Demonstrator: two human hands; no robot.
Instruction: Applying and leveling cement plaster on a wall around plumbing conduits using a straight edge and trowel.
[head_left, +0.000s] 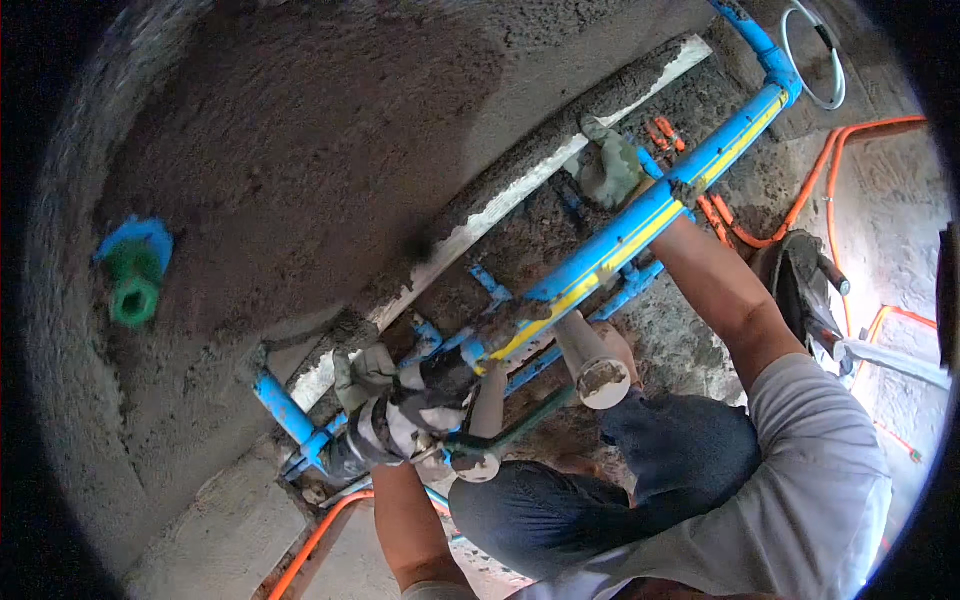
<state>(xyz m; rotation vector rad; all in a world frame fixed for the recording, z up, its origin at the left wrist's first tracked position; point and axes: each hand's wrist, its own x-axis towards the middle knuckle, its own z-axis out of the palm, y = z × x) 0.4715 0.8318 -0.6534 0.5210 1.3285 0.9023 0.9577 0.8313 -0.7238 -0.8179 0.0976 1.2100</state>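
Observation:
A long pale straightedge [520,200], smeared with wet mortar along its upper side, lies slanted against the grey mortared wall [300,150], from lower left to upper right. My left hand [368,380], in a dirty grey glove, is closed on its lower part, with the palm partly hidden. Farther up, my gloved right hand [610,168] grips the bar, thumb side toward the wall. My right forearm passes beneath a thick blue pipe with a yellow stripe [610,262], which hides the wrist.
Thin blue pipes [630,288] and two pale capped cylinders [592,362] stand between me and the wall. Orange conduits [835,165] run at the right, another orange conduit [318,540] at lower left. A green pipe fitting [134,290] juts from the wall. A white cable loop [815,60] hangs upper right.

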